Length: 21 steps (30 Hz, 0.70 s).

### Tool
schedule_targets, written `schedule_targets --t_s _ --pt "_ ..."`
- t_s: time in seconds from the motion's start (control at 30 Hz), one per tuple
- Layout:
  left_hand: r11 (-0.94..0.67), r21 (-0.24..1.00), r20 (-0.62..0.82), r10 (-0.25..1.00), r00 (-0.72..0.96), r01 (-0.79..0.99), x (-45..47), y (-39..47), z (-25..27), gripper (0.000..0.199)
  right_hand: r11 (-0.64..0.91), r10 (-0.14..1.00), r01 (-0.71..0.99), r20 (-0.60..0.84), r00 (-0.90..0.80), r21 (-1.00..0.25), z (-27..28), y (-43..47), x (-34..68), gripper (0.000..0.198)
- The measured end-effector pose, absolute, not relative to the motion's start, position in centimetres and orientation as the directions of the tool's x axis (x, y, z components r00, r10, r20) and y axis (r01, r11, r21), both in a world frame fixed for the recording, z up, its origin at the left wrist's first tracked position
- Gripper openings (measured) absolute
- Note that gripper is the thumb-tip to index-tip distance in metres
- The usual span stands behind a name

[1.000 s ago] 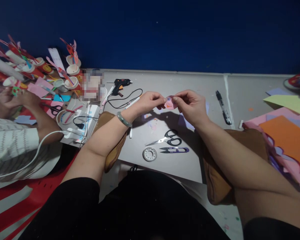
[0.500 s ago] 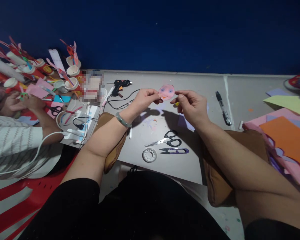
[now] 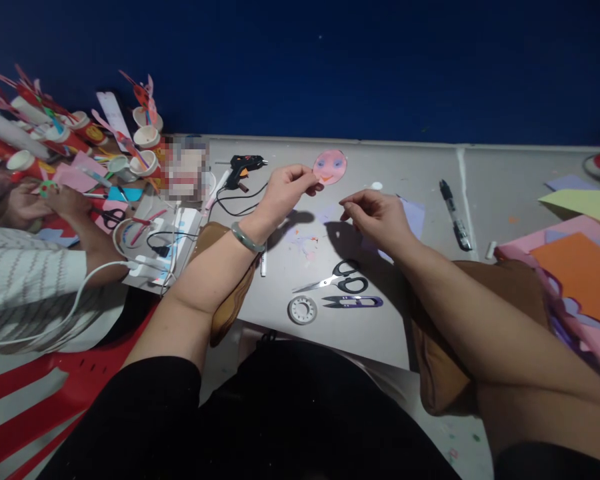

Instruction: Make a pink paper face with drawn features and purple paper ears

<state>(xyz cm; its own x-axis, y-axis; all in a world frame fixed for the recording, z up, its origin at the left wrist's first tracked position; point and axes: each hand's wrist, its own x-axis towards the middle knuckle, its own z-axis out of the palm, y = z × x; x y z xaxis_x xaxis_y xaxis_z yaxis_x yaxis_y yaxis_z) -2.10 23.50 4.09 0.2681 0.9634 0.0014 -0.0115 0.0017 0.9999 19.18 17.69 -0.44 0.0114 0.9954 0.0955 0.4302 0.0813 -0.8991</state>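
Observation:
My left hand (image 3: 295, 189) pinches the lower left edge of a pink round paper face (image 3: 331, 167) with blue eyes and an orange mouth, held up over the table. To its lower right, my right hand (image 3: 373, 212) hovers with fingers loosely curled and tips slightly apart; no object shows in them. A purple paper sheet (image 3: 413, 217) lies partly under my right hand, and a small white disc (image 3: 377, 186) sits just behind it. Nearer me lie black-handled scissors (image 3: 341, 279), purple thread snips (image 3: 355, 302) and a white ring-shaped roll (image 3: 303, 310).
A black glue gun (image 3: 246, 167) with its cord lies left of my hands. A black marker (image 3: 454, 213) and coloured paper (image 3: 577, 267) are at the right. Paper cups (image 3: 147, 138), a power strip (image 3: 177, 243) and another person's hands (image 3: 55, 200) are on the left.
My right hand has come away from the paper face and moved lower, uncovering the white disc. The face is slightly higher in my left hand. The view has shifted a little.

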Motion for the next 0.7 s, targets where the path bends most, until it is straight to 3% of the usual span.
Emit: schedule_targets --t_s 0.23,0.53,0.7 --pt "-0.008 1.000 0.003 0.963 0.269 0.017 -2.1 23.8 3.7 0.033 0.091 0.995 0.572 0.102 -0.013 -0.815 -1.6 17.8 19.3 0.014" --pt "-0.012 1.000 0.005 0.958 0.288 0.022 -2.1 23.7 3.6 0.034 0.067 0.996 0.736 0.005 -0.086 -0.673 -2.4 18.0 19.0 0.008" --pt "0.005 1.000 -0.008 0.958 0.286 0.012 -1.9 23.5 4.0 0.035 0.069 0.994 0.786 -0.022 -0.105 -0.614 -2.4 18.1 18.6 0.015"
